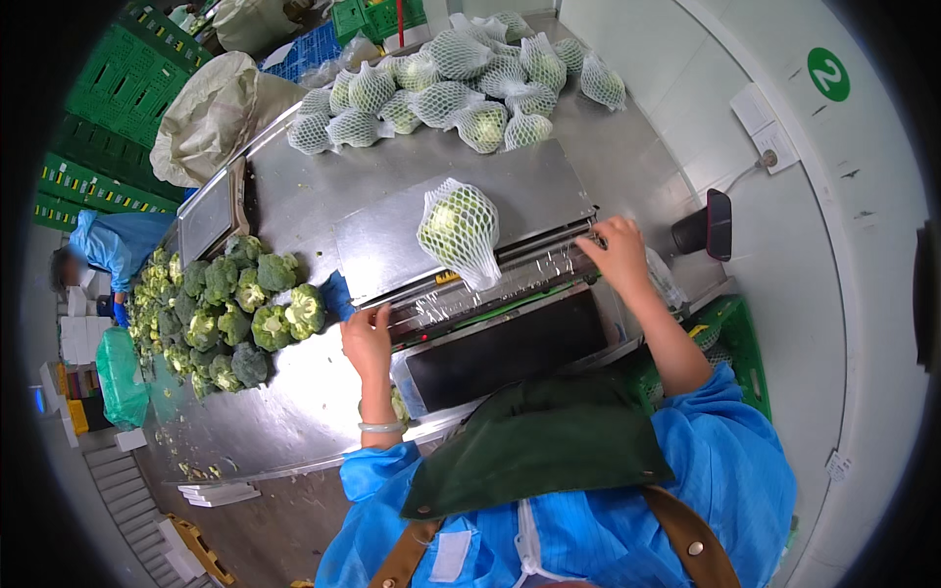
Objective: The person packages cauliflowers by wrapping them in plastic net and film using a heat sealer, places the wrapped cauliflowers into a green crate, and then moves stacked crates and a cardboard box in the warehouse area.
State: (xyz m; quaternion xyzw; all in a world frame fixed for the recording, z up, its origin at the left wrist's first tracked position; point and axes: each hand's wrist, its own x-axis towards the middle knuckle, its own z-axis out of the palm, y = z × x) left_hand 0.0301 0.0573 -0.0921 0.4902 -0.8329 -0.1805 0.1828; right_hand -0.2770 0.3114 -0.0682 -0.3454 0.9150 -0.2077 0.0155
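A pale green vegetable head in a white foam net (457,228) rests on the steel plate (382,250) of a film-wrapping machine, its gathered net end pointing towards me. Clear plastic film (507,283) stretches across the slot in front of it. My left hand (367,345) is at the film's left end, thumb and fingers pinched close to its edge. At the right end, my right hand (617,253) pinches the film between thumb and forefinger. Nearer to me lies the machine's black flat panel (507,349). Exact fingertip contact is partly hidden.
Loose broccoli heads (220,316) crowd the steel table at left, beside a scale (209,213). Several netted heads (456,81) are piled at the back. A dark device (706,224) stands by the right wall, above a green crate (742,353). Another person (117,242) works at far left.
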